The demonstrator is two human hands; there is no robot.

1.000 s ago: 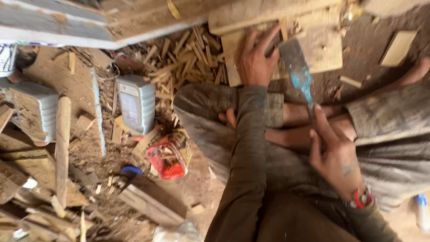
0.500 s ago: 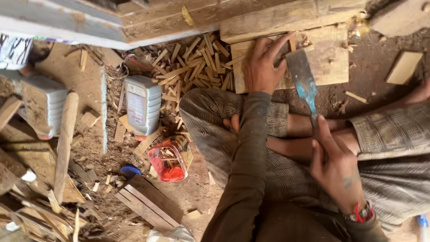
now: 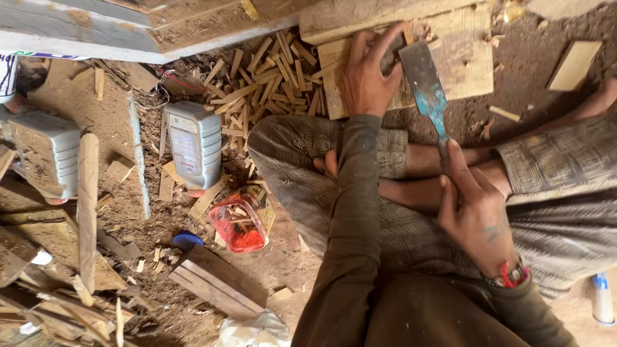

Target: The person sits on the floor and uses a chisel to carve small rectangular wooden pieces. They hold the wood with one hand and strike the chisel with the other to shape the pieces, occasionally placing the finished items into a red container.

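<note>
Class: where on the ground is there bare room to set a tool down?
Bare dirt lies between the wooden board and the small offcut, upper right. Crowded: the stick pile, around the grey canister, and the red bag.
</note>
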